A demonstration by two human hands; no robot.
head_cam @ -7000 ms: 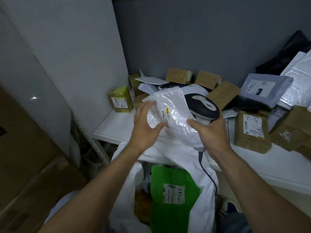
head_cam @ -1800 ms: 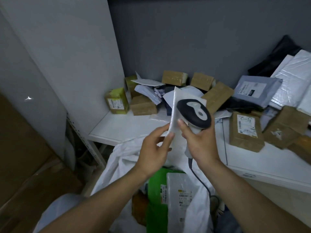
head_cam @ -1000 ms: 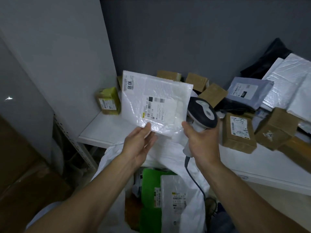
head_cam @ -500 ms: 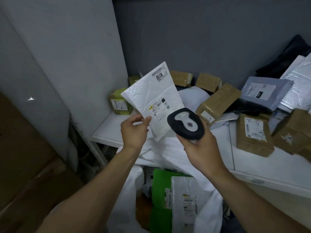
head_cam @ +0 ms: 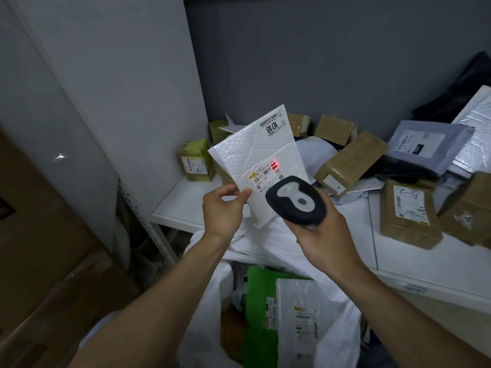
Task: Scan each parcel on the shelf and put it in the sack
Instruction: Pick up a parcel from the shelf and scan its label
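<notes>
My left hand point(head_cam: 222, 208) pinches the lower left edge of a white padded envelope point(head_cam: 255, 155) and holds it upright over the shelf edge, label facing me. My right hand point(head_cam: 322, 235) grips a black and grey barcode scanner point(head_cam: 295, 200) just right of the envelope. A red scan light glows on the envelope's label point(head_cam: 265, 173). Below my hands the white sack point(head_cam: 202, 328) hangs open, with a green parcel point(head_cam: 256, 296) and a white plastic parcel point(head_cam: 297, 320) inside.
The white shelf point(head_cam: 425, 261) carries several brown boxes such as one with a handwritten label point(head_cam: 407, 211), a long brown box point(head_cam: 350, 160), a yellow-green box point(head_cam: 196, 160) and a grey mailer point(head_cam: 425, 144). A white panel point(head_cam: 106, 88) stands left; cardboard point(head_cam: 39, 248) lies lower left.
I picked up the white padded envelope, turned it label-up, and brought the scanner onto it; the red scan light now shows on the label.
</notes>
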